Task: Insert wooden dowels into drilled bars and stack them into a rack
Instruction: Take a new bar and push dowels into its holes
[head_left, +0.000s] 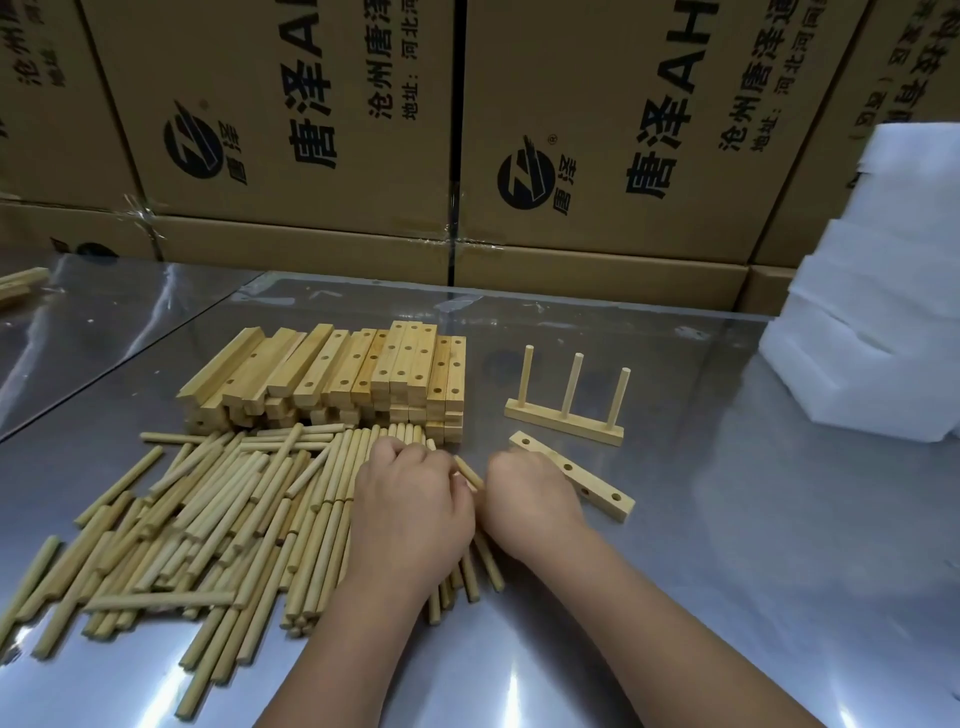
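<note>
Over the loose dowel pile (208, 519) the person is picking pegs. The left hand (410, 499) is pinching one dowel (470, 474); the right hand (530, 496) is curling beside it, its hold hidden. Next comes seating it upright in the empty drilled bar (576, 478) lying alongside. Cartons (597, 130), bar stack (337, 379) and finished three-peg bar (563, 423) are standing behind, probably blocking nothing.

My left hand (410, 504), knuckles up, pinches a dowel (469, 472); my right hand (530, 499) sits close beside, fingers curled under
</note>
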